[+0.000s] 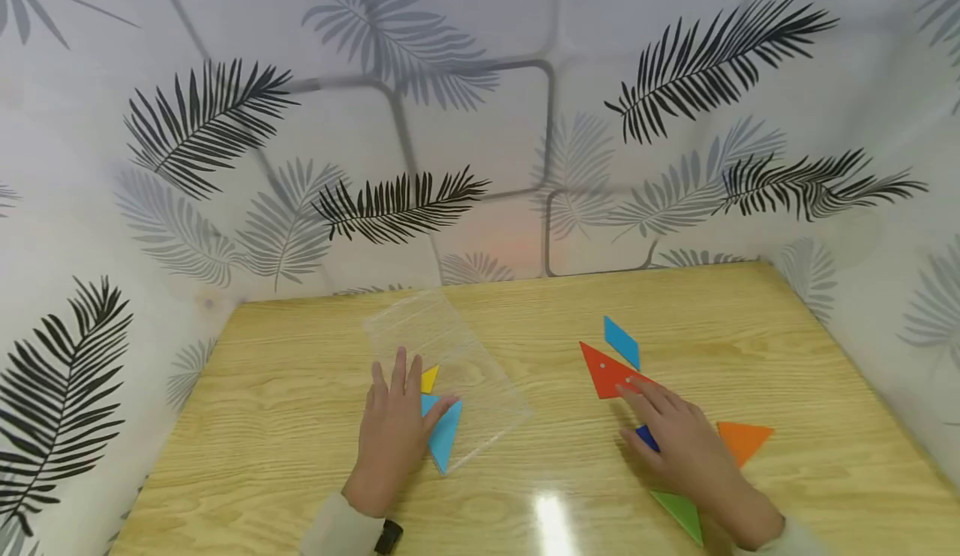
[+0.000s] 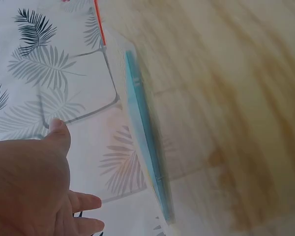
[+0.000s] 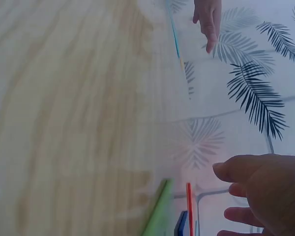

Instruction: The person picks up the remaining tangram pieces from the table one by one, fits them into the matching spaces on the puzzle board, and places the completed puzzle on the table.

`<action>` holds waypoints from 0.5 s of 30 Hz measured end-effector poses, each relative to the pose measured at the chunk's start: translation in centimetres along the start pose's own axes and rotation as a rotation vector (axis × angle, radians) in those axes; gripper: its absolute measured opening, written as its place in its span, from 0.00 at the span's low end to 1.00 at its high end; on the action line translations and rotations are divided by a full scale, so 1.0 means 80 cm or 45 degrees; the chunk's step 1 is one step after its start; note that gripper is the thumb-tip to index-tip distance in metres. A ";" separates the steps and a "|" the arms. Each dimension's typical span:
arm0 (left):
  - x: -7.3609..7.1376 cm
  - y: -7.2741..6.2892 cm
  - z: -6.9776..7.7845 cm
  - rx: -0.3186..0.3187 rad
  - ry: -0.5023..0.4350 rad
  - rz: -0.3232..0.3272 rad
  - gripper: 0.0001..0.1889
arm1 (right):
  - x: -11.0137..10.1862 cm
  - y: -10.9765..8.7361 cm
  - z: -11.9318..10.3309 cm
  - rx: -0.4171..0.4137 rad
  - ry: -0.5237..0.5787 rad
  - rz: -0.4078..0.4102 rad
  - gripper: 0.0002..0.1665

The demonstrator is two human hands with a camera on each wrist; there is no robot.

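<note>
My left hand [image 1: 393, 431], fingers extended, hovers at the left of the table over a light blue triangle [image 1: 447, 435] and a small yellow piece [image 1: 429, 378]. Both pieces lie with a clear plastic sheet or bag [image 1: 480, 381]; whether inside or on top, I cannot tell. In the left wrist view the thumb stands apart from the light blue triangle [image 2: 143, 132]. On the right, my right hand [image 1: 686, 443] is over a dark blue piece [image 1: 647, 438], which it partly hides. Its fingertips are near a red triangle [image 1: 606, 377] with small round spots; the right wrist view shows them holding nothing.
A blue parallelogram [image 1: 622, 343] lies beyond the red triangle. An orange triangle [image 1: 744, 439] is right of the right hand, and a green triangle [image 1: 681, 513] nearer the front. The wooden table [image 1: 300, 331] meets a leaf-patterned wall covering [image 1: 480, 122]. A black object [image 1: 388, 537] shows by the left sleeve.
</note>
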State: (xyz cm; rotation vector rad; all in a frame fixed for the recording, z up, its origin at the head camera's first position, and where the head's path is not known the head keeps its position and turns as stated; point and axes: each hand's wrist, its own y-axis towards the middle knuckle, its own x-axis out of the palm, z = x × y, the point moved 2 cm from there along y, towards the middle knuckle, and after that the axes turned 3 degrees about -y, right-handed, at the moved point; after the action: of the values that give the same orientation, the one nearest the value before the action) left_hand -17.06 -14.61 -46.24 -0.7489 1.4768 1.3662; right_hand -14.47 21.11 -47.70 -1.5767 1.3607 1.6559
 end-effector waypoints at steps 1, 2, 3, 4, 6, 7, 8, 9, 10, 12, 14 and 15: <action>0.000 -0.001 0.000 0.003 -0.002 -0.008 0.41 | 0.001 0.001 -0.003 -0.027 0.015 0.023 0.32; -0.001 -0.002 0.000 0.006 -0.004 -0.014 0.41 | 0.002 0.001 -0.005 -0.050 0.029 0.041 0.31; -0.001 -0.002 -0.001 0.008 -0.010 -0.017 0.41 | 0.004 0.003 -0.008 -0.071 0.040 0.055 0.30; -0.001 -0.003 -0.001 0.011 -0.019 -0.020 0.41 | 0.005 0.004 -0.011 -0.088 0.047 0.066 0.29; 0.001 -0.004 -0.001 0.018 -0.036 -0.025 0.41 | 0.008 0.006 -0.017 -0.121 0.055 0.075 0.28; 0.002 -0.005 -0.001 0.022 -0.046 -0.034 0.42 | 0.010 0.007 -0.021 -0.134 0.057 0.075 0.27; 0.004 -0.006 0.000 0.025 -0.058 -0.053 0.42 | 0.012 0.008 -0.025 -0.143 0.055 0.070 0.26; 0.007 -0.007 0.000 0.027 -0.069 -0.079 0.42 | 0.013 0.009 -0.028 -0.150 0.062 0.063 0.26; 0.010 -0.008 0.001 0.029 -0.078 -0.107 0.42 | 0.015 0.010 -0.032 -0.153 0.071 0.048 0.25; 0.014 -0.010 0.003 0.027 -0.102 -0.159 0.42 | 0.019 0.013 -0.041 -0.149 0.098 0.014 0.22; 0.016 -0.013 0.003 0.015 -0.124 -0.204 0.42 | 0.023 0.016 -0.049 -0.145 0.125 -0.019 0.20; 0.017 -0.014 0.003 0.010 -0.128 -0.218 0.42 | 0.025 0.017 -0.054 -0.146 0.140 -0.027 0.19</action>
State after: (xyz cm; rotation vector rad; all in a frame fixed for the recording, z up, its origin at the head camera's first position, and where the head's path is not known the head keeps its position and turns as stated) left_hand -16.48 -14.34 -47.86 -0.7726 1.3081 1.2494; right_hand -14.11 16.26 -48.42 -1.7649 1.3188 1.6832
